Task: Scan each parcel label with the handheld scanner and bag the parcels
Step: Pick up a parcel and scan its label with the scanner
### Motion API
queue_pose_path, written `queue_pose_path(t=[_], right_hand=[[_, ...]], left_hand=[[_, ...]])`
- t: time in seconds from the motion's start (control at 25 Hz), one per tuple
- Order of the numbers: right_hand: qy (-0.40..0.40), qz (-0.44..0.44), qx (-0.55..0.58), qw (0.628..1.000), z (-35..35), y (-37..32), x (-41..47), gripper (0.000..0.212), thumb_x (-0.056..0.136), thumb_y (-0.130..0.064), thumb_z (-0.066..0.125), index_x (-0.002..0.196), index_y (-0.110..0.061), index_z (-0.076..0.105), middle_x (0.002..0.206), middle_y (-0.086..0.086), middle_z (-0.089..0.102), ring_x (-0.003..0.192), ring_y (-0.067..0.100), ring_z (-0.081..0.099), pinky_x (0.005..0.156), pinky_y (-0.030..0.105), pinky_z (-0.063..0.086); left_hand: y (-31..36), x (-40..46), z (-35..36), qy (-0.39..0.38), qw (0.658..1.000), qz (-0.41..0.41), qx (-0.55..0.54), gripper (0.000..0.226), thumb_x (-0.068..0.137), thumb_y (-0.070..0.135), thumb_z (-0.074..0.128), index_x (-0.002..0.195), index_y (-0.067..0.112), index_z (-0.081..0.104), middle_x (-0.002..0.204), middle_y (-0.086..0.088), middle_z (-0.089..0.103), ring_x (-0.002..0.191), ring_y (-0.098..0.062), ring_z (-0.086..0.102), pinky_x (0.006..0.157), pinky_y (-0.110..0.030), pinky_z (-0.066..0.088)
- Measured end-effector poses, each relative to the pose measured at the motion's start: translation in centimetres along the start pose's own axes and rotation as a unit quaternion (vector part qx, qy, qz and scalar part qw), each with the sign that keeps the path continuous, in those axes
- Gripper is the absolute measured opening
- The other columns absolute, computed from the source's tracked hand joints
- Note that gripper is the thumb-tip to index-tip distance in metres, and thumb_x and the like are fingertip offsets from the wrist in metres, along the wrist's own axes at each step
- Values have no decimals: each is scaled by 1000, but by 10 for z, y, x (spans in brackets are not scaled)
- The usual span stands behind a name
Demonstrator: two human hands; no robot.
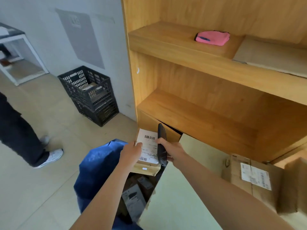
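My left hand grips a small cardboard parcel by its left edge, its white label with barcodes facing up. My right hand holds a black handheld scanner upright, right against the parcel's right edge. Both are held above the mouth of an open blue bag on the floor, in which several parcels lie. Another labelled cardboard parcel sits to the right on a low surface.
A wooden shelf unit stands straight ahead, with a pink cloth and flat cardboard on an upper shelf. Black plastic crates stand by the wall. A person's legs are at the left. A pale board lies below my right arm.
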State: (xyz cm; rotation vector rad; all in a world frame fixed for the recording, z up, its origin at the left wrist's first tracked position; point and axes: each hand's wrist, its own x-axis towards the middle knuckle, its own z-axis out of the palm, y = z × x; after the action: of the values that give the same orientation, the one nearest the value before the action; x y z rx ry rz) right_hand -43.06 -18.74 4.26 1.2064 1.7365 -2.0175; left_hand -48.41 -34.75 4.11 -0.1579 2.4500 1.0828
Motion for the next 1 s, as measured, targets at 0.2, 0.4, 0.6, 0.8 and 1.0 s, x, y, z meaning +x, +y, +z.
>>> queue_pose_path(t=[0.2, 0.4, 0.6, 0.8, 1.0], right_hand=[[-35, 49, -34, 998, 41, 34, 36, 52, 73, -35, 87, 113, -11, 66, 102, 7, 78, 97, 25, 73, 83, 40, 63], [-65, 129, -71, 987, 75, 85, 85, 84, 39, -44, 90, 112, -6, 70, 99, 9, 80, 94, 27, 77, 88, 46, 63], [-51, 161, -103, 980, 92, 123, 129, 75, 43, -48, 88, 103, -5, 73, 96, 8, 80, 91, 26, 76, 89, 48, 62], [16, 163, -137, 977, 100, 141, 155, 84, 40, -60, 85, 107, -11, 71, 104, 5, 76, 93, 24, 73, 86, 40, 62], [-12, 170, -157, 973, 97, 144, 153, 84, 56, -56, 86, 123, -10, 65, 121, 8, 68, 107, 24, 65, 85, 37, 55]], left_hand=[[-57, 15, -2, -18, 998, -57, -20, 27, 99, 32, 40, 107, 16, 60, 91, -7, 69, 82, -23, 69, 77, -40, 55], [-122, 37, 14, -28, 988, -137, -67, 33, 95, 37, 44, 114, 19, 63, 99, -3, 69, 88, -20, 67, 84, -39, 56], [-164, 71, 33, -39, 983, -170, -60, 39, 97, 34, 43, 127, 18, 62, 111, -5, 69, 98, -23, 65, 91, -43, 53], [-186, 92, 43, 48, 988, -147, -30, 54, 96, 41, 41, 148, 29, 40, 150, -3, 47, 137, -27, 43, 111, -53, 34], [-185, 91, 56, 75, 983, -168, -16, 55, 98, 42, 39, 152, 36, 33, 160, 7, 30, 152, -27, 4, 115, -68, 2]])
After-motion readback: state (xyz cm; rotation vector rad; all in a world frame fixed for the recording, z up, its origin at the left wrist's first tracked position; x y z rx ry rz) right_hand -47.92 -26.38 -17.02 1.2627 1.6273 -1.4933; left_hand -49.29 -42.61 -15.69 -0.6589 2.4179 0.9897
